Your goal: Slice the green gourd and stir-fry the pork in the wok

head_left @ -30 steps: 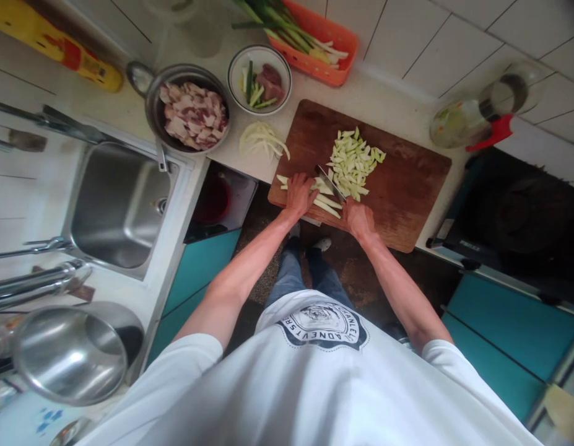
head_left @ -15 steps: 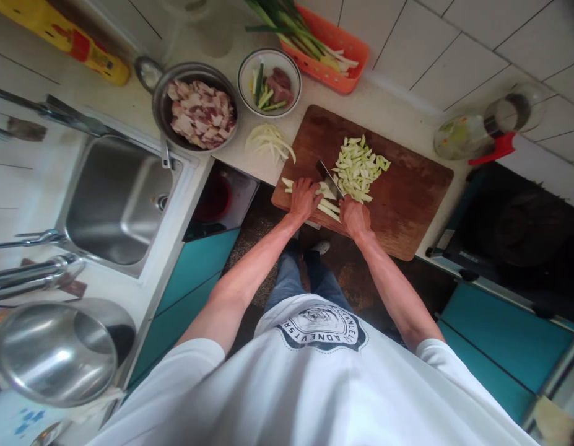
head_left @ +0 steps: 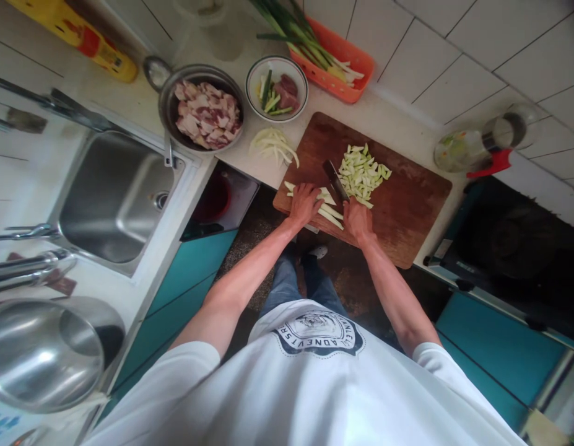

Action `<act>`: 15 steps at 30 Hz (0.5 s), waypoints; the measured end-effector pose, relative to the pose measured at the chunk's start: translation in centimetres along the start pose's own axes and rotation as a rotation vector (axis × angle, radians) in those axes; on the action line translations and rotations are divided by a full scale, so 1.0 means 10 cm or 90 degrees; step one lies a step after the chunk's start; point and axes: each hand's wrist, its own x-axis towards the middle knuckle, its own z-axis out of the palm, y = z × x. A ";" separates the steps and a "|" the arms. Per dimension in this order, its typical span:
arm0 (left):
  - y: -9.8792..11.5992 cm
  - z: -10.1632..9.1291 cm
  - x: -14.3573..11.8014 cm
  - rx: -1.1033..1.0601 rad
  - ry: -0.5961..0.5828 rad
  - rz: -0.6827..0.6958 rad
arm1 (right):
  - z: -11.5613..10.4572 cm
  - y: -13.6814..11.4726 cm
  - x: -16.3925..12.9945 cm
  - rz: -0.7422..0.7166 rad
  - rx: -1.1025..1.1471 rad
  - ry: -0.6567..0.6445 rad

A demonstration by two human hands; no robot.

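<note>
Right hand (head_left: 358, 218) was wrapped around the handle of a knife (head_left: 337, 180), dark blade angled up and away across the board (head_left: 407, 204). Left hand (head_left: 305, 201) was curled flat over a few long pale strips (head_left: 330, 212) of some green-white veg, pinning them down just beside the blade. On the far side of the blade sat the pile (head_left: 365, 174) of already cut bits, short chunky pieces, pale green, loosely heaped and touching the knife edge. The board was a big brown wooden rectangle with rounded corners, kinda worn and dull looking. Just off its left corner was a little heap of onion (head_left: 273, 146) slivers, thin and curved, lying straight on the pale counter (head_left: 384, 114). Behind that, a small white bowl (head_left: 277, 88) with a dark rim held a lump of reddish meat and some green sticks. Next to it a round metal pan (head_left: 200, 114) was full of raw pink and white meat slices. An orange plastic basket (head_left: 335, 59) against the white tiles had long scallions lying in it, ends sticking out both sides. Left of the counter was a shiny steel sink (head_left: 114, 198), and a big steel pot (head_left: 49, 350) sat near the bottom left corner. A clear jar (head_left: 472, 148) with a red bit lay over to the right of the board.
</note>
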 end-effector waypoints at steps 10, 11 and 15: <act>-0.09 0.03 -0.11 0.005 0.050 -0.008 | -0.01 -0.32 -0.11 0.002 -0.033 -0.008; -0.10 0.04 -0.10 0.009 0.052 -0.007 | 0.01 -0.35 -0.10 0.005 -0.039 -0.008; -0.10 0.04 -0.08 0.013 0.050 -0.010 | 0.08 -0.37 -0.01 0.010 -0.045 0.003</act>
